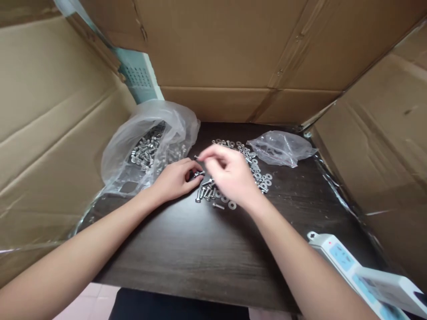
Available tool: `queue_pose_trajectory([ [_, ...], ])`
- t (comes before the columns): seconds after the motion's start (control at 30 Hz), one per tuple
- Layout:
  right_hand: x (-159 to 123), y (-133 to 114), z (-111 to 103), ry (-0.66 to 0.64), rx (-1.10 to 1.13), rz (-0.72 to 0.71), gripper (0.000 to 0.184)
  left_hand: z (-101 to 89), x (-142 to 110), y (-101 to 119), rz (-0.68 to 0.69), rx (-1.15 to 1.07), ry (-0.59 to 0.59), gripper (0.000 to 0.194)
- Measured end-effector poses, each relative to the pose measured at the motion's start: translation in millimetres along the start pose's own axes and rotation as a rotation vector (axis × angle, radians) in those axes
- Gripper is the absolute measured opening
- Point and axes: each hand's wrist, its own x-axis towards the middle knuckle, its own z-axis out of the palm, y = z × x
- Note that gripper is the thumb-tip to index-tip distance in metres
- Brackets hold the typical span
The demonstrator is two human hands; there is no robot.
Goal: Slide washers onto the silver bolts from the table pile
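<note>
Cardboard walls (213, 53) close off the left, back and right of a dark wood-grain counter (173, 249); through a gap at the back left shows a pale green panel (136, 74) with slots. Pinkish floor tiles (82, 303) show below the near edge.

Between the thumb and forefinger of the left hand (173, 181) is one bolt (199, 174), its long axis running roughly left to right; that grip is closed around it, low over the counter. The right hand (230, 173) is raised over the pile, fingers curled and blurred. One small metal piece (196, 157) shows at its forefinger tip, but I cannot tell whether that grip is pinching it.

Just in front of the pile, one stray bolt (218, 206) lies with its head to the left and its shank to the right, tipped slightly toward the near edge. Beside it lies one flat washer (232, 205). Behind these, several loose bolts (204, 194) have their heads toward the near edge and shanks pointing away. More bolts and washers spread around and behind the right hand, too overlapped to count.

Two clear bags are there: one open bag (115, 151) at left, full of bolts, and one crumpled bag (282, 149) at right. One power strip (322, 244) sits at the near right, its red light lit.
</note>
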Motion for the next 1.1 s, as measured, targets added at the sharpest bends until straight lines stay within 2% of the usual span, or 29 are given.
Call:
queue_pose_trajectory([
  [0.03, -5.0, 14.5, -5.6, 0.142, -0.11, 0.019, 0.022, 0.2, 0.1, -0.8, 0.016, 0.014, -0.017, 0.019],
  [0.07, -10.4, 28.5, -9.6, 0.197, -0.229, -0.013, 0.021, 0.3, 0.1, -1.5, 0.031, 0.018, -0.025, 0.018],
  [0.13, -19.9, 50.5, -11.7, 0.176, -0.428, -0.14, 0.018, 0.3, 0.4, -2.9, 0.054, -0.006, -0.011, 0.016],
  [0.23, -25.5, 62.7, -3.6, 0.085, -0.561, -0.254, 0.019, 0.1, 0.7, -4.0, 0.068, -0.084, 0.046, 0.013],
  [0.37, -22.2, 60.8, 5.3, 0.101, -0.532, -0.294, 0.018, -0.6, 0.9, -0.9, 0.056, -0.205, 0.11, 0.013],
  [0.53, -21.7, 65.9, 3.3, 0.169, -0.471, -0.257, 0.014, 1.9, 1.1, 6.8, 0.02, -0.388, 0.133, 0.014],
  [0.7, -21.6, 70.2, 4.4, 0.146, -0.555, -0.188, 0.013, 5.2, 3.2, 6.3, -0.018, -0.386, 0.173, 0.012],
  [0.9, -21.0, 69.2, 9.7, -0.018, -0.624, -0.2, 0.025, 5.0, 5.2, 2.7, -0.054, -0.386, 0.231, 0.008],
  [1.1, -20.1, 74.8, 8.6, 0.081, -0.561, -0.198, 0.011, 4.9, 6.4, 2.6, -0.089, -0.422, 0.167, 0.005],
])
